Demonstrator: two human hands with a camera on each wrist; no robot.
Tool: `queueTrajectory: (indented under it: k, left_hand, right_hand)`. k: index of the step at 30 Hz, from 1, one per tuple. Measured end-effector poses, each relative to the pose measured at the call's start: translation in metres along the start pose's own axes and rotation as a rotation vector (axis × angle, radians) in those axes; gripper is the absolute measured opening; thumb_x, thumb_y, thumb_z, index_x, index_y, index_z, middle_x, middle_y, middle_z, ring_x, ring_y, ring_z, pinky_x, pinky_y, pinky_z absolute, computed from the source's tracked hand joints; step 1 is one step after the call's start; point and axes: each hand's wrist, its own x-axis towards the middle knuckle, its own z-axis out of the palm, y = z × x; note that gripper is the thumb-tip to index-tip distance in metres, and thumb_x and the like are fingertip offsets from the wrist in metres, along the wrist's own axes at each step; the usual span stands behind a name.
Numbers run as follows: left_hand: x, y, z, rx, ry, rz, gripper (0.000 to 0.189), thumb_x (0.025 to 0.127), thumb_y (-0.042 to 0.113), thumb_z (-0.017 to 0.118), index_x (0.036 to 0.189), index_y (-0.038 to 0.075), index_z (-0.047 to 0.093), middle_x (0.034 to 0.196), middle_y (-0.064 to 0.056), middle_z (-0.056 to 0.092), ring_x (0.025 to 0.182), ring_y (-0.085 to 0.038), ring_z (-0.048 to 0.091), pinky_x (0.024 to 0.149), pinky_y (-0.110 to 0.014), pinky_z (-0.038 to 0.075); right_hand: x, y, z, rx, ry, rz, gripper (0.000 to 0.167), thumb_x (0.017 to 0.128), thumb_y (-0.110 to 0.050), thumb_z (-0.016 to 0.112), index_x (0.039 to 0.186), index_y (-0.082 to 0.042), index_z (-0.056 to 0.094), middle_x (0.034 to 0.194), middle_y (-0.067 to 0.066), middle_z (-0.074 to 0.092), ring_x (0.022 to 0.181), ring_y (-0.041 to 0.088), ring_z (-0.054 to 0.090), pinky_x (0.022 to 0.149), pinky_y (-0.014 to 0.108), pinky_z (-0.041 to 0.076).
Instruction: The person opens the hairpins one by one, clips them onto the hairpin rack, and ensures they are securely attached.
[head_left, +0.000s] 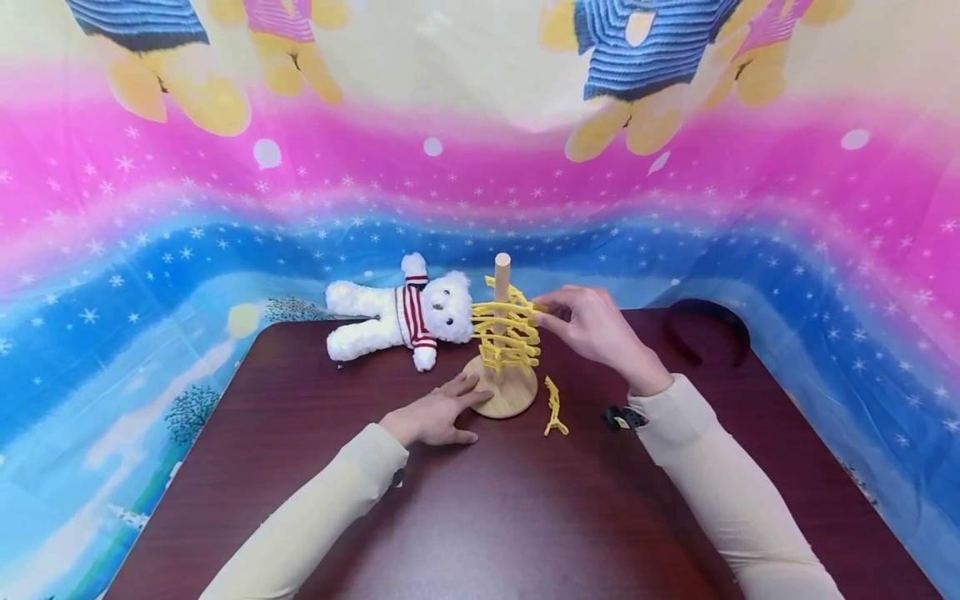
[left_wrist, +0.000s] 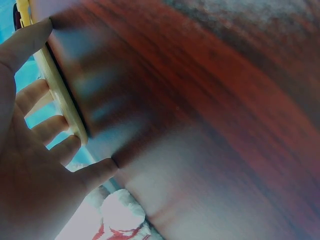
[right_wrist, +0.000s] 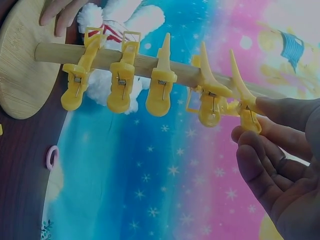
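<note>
A wooden post (head_left: pixel 502 265) stands upright on a round wooden base (head_left: pixel 510 404). Several yellow spring clips (right_wrist: pixel 120 87) are stacked along the post, gripping it. My right hand (head_left: pixel 592 325) pinches the topmost yellow spring clip (right_wrist: pixel 248 117) between thumb and fingers, near the post's upper end. My left hand (head_left: pixel 438 412) rests at the left front of the base with its fingers spread, fingertips on the disc and thumb by the table. In the left wrist view, the fingers (left_wrist: pixel 50 129) lie along the disc's edge. One loose yellow clip (head_left: pixel 555 407) lies right of the base.
A white teddy bear (head_left: pixel 408 317) in a striped sweater lies left of the post, its head close to the clips. A dark headband (head_left: pixel 723 317) lies at the back right of the brown table (head_left: pixel 525 517). A pink ring (right_wrist: pixel 52 157) shows in the right wrist view.
</note>
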Motion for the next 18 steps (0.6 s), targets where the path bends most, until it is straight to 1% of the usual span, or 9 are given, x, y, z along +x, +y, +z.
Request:
queueTrajectory:
  k: [6,11,18]
  left_hand:
    - [-0.0002,0.0001,-0.0014,0.0,-0.007,0.001,0.075,0.093,0.044,0.068,0.157,0.027,0.033,0.169,-0.011,0.014,0.157,-0.032,0.011,0.119,-0.06,0.027]
    - [0.0007,-0.0006,-0.0011,-0.004,-0.015,-0.011,0.076,0.093,0.045,0.067,0.158,0.029,0.031,0.169,-0.009,0.012,0.157,-0.031,0.009,0.121,-0.058,0.026]
    - [0.0009,-0.0004,0.0001,-0.015,0.001,0.001,0.075,0.093,0.043,0.068,0.157,0.026,0.034,0.169,-0.012,0.015,0.157,-0.034,0.01,0.12,-0.059,0.027]
  right_hand:
    - [0.0025,-0.0014,0.0013,0.009,-0.019,0.02,0.024,0.093,-0.026,0.072,0.114,-0.017,0.076,0.094,0.0,0.074,0.075,0.013,0.064,0.067,0.033,0.051]
    - [0.0026,-0.0014,0.0016,0.013,-0.033,0.034,0.026,0.093,-0.027,0.072,0.116,-0.017,0.076,0.094,0.0,0.073,0.076,0.013,0.065,0.069,0.034,0.054]
    - [0.0029,0.0003,0.0022,0.039,-0.052,0.077,0.031,0.092,-0.03,0.073,0.119,-0.016,0.073,0.098,0.002,0.073,0.08,0.015,0.069,0.073,0.037,0.056]
